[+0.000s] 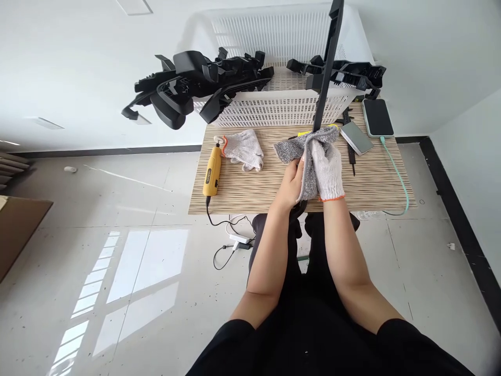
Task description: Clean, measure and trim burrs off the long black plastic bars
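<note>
The wooden-look table (246,188) spreads beneath the fingers, its near edge just on the body side of them and its striped top showing to the left, where there is room sideways. Beyond the fingers stands the white basket (266,112), its front wall limiting forward reach at table height. Black plastic parts (188,83) jut over its left rim, ahead and left of the fingers; another black bundle (360,73) lies across its right end. The long black strip (327,68) rises away from the fingers, past the basket's front rim, its lower stretch wrapped in the grey cloth (309,180). The bare left hand (291,180) and gloved right hand (327,167) are clamped on that cloth, fingertips partly hidden in its folds. Left of the fingers lie the spare glove (245,149) and, farther, the yellow power tool (212,169) near the left edge. To their right, closer quarters: the phone (378,117), caliper (351,156) and small grey box (357,137), then the thin green cable (395,162) curving over the near edge.
</note>
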`<state>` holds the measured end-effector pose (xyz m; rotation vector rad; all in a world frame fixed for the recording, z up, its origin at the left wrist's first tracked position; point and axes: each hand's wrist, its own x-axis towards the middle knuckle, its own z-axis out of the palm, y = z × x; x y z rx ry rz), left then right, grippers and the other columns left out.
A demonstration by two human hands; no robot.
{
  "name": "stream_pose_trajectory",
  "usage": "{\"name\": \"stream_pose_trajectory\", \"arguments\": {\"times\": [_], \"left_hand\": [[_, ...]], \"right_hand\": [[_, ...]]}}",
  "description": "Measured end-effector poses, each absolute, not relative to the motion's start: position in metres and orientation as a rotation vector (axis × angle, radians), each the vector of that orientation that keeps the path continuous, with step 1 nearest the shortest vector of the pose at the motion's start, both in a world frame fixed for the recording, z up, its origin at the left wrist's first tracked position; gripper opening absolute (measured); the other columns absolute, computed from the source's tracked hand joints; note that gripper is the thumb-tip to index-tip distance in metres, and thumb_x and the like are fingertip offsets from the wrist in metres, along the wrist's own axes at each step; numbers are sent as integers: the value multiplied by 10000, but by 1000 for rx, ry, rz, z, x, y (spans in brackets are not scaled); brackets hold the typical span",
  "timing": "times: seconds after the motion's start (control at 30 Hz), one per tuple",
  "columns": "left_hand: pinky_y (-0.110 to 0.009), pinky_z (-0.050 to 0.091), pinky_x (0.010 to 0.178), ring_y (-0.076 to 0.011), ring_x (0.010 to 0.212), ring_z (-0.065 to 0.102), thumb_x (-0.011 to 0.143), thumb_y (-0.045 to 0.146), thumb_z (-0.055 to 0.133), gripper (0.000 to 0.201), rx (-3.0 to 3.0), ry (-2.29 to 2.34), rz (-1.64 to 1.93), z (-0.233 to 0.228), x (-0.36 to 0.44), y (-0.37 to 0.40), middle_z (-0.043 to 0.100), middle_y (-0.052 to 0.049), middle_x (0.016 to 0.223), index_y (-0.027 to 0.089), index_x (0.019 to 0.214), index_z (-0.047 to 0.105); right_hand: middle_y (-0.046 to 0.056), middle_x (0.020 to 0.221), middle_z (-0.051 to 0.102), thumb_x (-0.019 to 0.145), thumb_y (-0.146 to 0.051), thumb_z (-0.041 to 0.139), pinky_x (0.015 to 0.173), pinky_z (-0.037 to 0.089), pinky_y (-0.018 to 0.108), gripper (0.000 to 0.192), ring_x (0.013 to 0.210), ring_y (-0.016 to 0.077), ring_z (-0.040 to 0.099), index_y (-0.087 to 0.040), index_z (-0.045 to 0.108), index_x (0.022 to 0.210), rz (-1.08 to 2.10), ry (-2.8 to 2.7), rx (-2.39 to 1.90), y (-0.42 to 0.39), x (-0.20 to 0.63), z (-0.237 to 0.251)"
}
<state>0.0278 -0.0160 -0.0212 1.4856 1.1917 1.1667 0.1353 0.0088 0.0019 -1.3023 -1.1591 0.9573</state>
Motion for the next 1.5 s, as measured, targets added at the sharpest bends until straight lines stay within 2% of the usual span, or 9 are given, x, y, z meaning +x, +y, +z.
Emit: {"name": "stream_pose_trajectory", "arguments": {"times": [0.2,0.47,0.63,0.87,1.0,1.1,1.17,1.33,1.5], "left_hand": [[-353,495,987,-212,1068,605,969,660,382,530,1442,1097,1093,-18,30,-19,635,-34,923,187,916,615],[-365,366,1153,-254,1315,531,1017,528,395,419,1364,1098,1148,-13,35,-21,674,-71,1143,189,1082,633],[-363,367,1158,-258,1336,519,1031,439,400,354,1316,1092,1113,-10,36,-22,693,-56,1176,187,1097,640],[-370,362,1166,-262,1336,534,1022,409,425,328,1320,1121,1154,-12,39,-20,692,-65,1212,179,1095,648],[-351,413,1102,-265,1281,567,1014,423,434,318,1218,1207,1163,-12,42,-20,710,-58,1084,188,981,646],[-357,457,1016,-268,1127,620,999,447,452,351,1135,1290,1144,-15,45,-19,681,-58,901,185,810,589],[-343,468,970,-242,1049,625,994,440,465,336,1079,1320,1167,-18,46,-18,653,-44,868,192,781,541],[-263,453,964,-160,1096,600,1004,333,463,139,1005,1126,1300,-22,46,-16,642,-27,1096,216,986,534],[-277,441,1022,-175,1189,576,1010,313,450,153,1006,1108,1251,-17,44,-19,640,-47,1152,211,1014,563]], "right_hand": [[67,976,741,802,-574,661,937,572,440,364,1108,280,671,-231,681,923,1132,-974,-1228,14,138,-3],[25,979,746,729,-345,755,893,588,338,260,1028,212,702,-236,671,950,1357,-1026,-960,12,146,1],[19,876,730,799,-442,713,870,599,346,232,980,208,715,-234,681,896,1278,-908,-1101,15,142,-3],[14,930,747,785,-386,715,915,579,328,209,1018,203,701,-235,699,929,1370,-978,-1058,14,147,0],[30,911,749,772,-399,734,876,586,341,231,960,214,712,-215,713,909,1356,-1026,-1127,12,149,7],[46,924,750,798,-455,709,891,580,355,281,975,224,713,-208,720,931,1322,-1086,-1174,12,149,9],[54,947,750,816,-480,685,903,571,364,308,992,230,710,-204,722,948,1240,-1140,-1213,14,148,9],[55,931,745,840,-498,636,844,568,370,312,951,242,708,-207,713,923,1068,-1231,-1291,20,143,9],[52,884,738,827,-528,638,831,565,370,333,912,240,707,-205,700,882,1031,-1209,-1274,23,140,5]]}}
